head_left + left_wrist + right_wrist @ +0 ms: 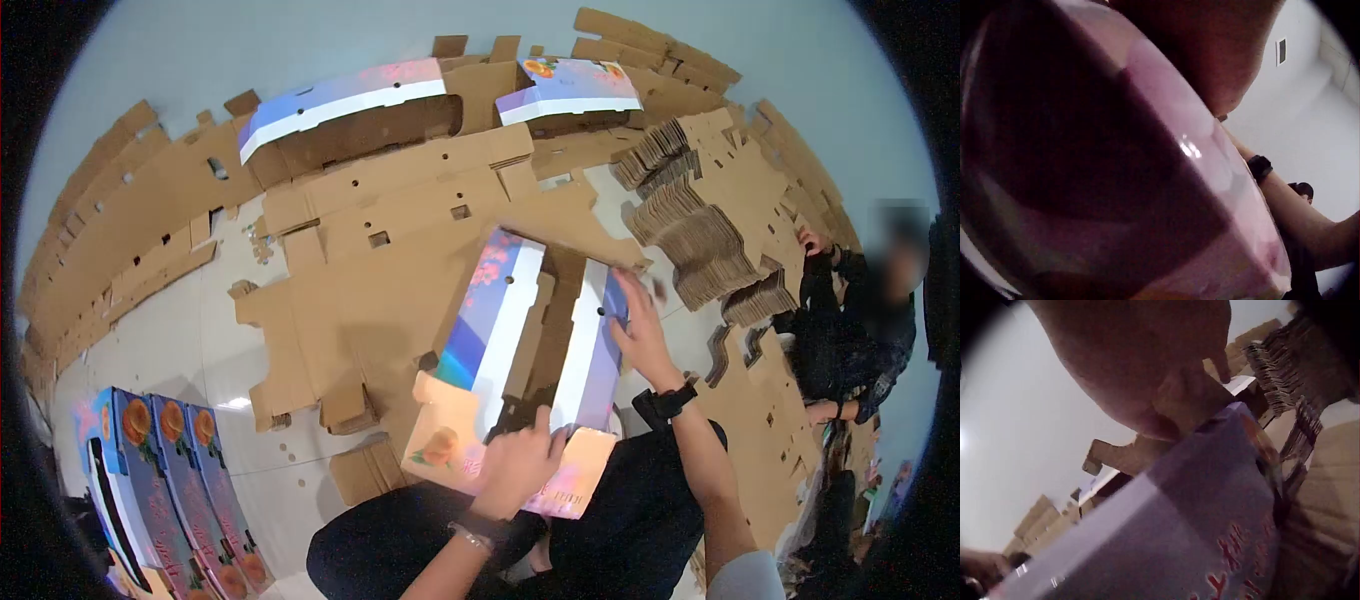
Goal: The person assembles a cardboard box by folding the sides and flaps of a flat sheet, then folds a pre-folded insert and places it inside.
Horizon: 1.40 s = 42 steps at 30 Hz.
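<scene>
A printed cardboard box [481, 336], blue, white and peach, lies tilted over the person's lap, with a long gap between its white top strips. Over its near end the left hand [520, 465] rests, index finger extended toward the gap; its palm side is hidden. At the far right edge, the right hand [645, 335] holds the box, thumb by the white strip and fingers along the side. The right wrist view shows that hand [1147, 381] above the purple side panel [1210, 506]. A pink, glossy panel [1179, 125] fills much of the left wrist view.
Flat brown cardboard [345, 290] covers the floor ahead. Stacked cardboard [700, 240] stands at right, near another person [850, 330] in dark clothes. Several printed boxes [175, 480] stand at lower left; two more printed pieces [350, 95] [575, 88] lie at the back.
</scene>
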Each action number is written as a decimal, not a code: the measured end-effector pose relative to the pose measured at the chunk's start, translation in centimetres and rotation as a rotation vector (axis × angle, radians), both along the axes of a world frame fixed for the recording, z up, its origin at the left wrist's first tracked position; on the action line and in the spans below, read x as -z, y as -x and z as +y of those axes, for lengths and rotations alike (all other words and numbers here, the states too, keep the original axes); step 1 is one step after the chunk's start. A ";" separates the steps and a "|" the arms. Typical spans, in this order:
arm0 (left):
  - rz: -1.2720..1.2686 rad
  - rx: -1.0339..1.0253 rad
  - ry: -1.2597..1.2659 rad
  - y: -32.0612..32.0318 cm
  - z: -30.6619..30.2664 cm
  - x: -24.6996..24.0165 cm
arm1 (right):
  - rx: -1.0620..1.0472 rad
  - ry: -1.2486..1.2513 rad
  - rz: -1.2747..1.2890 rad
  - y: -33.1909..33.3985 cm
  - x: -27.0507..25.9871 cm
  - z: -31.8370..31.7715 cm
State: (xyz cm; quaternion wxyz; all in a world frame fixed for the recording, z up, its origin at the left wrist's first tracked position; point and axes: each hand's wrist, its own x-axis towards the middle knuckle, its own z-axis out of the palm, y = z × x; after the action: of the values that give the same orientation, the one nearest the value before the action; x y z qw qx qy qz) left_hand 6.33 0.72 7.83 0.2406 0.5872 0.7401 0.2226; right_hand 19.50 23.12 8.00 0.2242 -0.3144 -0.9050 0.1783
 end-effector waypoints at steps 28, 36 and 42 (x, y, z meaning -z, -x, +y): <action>0.125 -0.027 0.022 -1.5 0.5 -0.1 | 0.332 0.087 -0.150 -0.4 4.8 9.0; 0.101 -0.058 -0.001 -1.2 0.3 0.7 | 0.258 0.004 -0.202 -0.6 3.4 3.9; 0.066 -0.072 -0.031 -1.2 0.0 1.0 | 0.181 -0.114 -0.244 -1.3 1.5 -1.9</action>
State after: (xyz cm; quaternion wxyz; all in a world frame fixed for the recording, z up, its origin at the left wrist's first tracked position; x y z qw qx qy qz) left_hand 7.54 0.72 6.85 0.1986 0.5711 0.7646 0.2230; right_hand 20.83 21.21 6.51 0.1454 -0.4006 -0.9022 0.0664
